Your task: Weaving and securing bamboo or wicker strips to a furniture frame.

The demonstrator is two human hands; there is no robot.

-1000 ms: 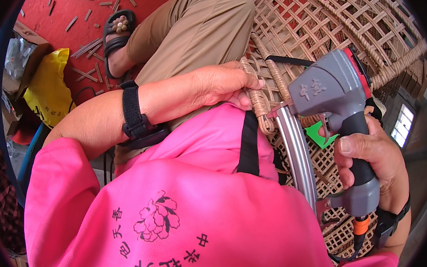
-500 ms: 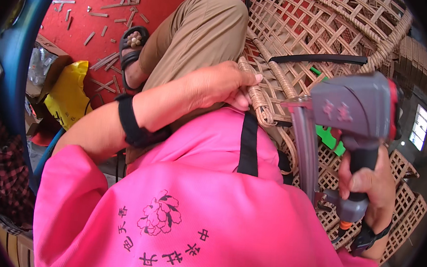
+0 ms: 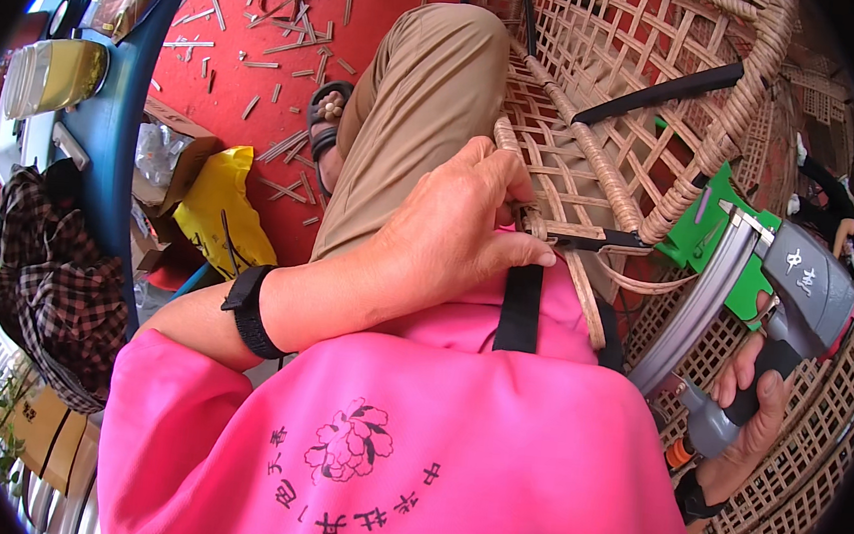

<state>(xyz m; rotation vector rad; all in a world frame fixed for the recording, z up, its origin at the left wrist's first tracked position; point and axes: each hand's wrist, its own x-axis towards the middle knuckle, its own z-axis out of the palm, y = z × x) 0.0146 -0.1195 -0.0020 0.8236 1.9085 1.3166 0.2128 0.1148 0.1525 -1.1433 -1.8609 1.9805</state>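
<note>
A large woven rattan frame (image 3: 595, 165), seat-like with thick wrapped edges, rests against my lap at upper right. My left hand (image 3: 466, 215) is closed round its near wrapped edge, thumb stretched along the corner; the fingertips are partly hidden. From that corner a loose strip of rattan (image 3: 587, 310) hangs over my pink apron. My right hand (image 3: 753, 393) grips the black handle of a grey staple gun (image 3: 809, 282) with a long curved magazine. The gun is off to the right, apart from the rattan frame, its nose by a green plastic piece (image 3: 716, 230).
Cut rattan scraps (image 3: 311, 17) litter the red floor. A blue table (image 3: 122, 123) at left carries a clear jar (image 3: 56, 77). A checked cloth (image 3: 54, 288) hangs there. Below stand a cardboard box (image 3: 189, 173) and yellow bag (image 3: 226, 211). Woven panels (image 3: 792, 476) lie at right.
My right hand has drawn the staple gun away from the rattan corner, to the right. My left hand has stayed at the near edge, its thumb now down at the corner. The view has swung left.
</note>
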